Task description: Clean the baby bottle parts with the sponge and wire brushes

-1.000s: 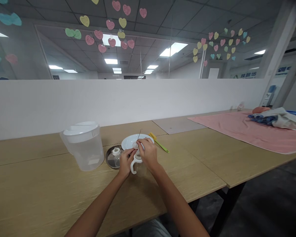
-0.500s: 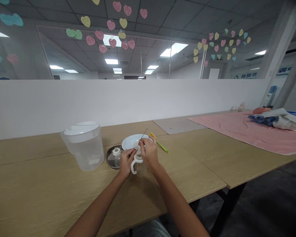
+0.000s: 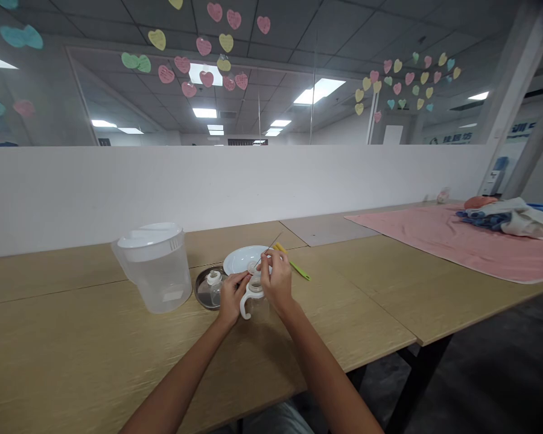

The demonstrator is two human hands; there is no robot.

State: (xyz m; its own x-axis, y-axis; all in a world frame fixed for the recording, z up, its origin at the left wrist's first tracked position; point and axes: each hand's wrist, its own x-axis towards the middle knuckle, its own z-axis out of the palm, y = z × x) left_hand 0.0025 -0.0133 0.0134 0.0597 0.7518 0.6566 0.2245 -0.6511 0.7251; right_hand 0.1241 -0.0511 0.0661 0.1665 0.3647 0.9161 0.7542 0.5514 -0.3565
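The right hand [image 3: 277, 282] has its fingers [image 3: 271, 258] pinched on a thin metal needle [image 3: 272, 243], whose lower end meets a small round white piece [image 3: 252, 266] at the top of a clear baby bottle [image 3: 256, 303]. The left hand [image 3: 230, 296] has its fingers [image 3: 239, 281] clenched around that bottle beside its white loop handle [image 3: 243, 308], holding it upright just above the middle of the wooden surface [image 3: 72, 343]. Just behind the hands lies a white plate [image 3: 241, 260], with a round steel tray [image 3: 203, 289] touching the left hand and carrying a small bottle with a white collar [image 3: 214, 287]. A yellow-green brush [image 3: 294, 263] lies just right of the plate, a clear plastic pitcher [image 3: 156, 270] stands further left, and a pink towel [image 3: 452, 244] with crumpled cloth [image 3: 511, 218] covers the far right end, against a white partition [image 3: 208, 193]
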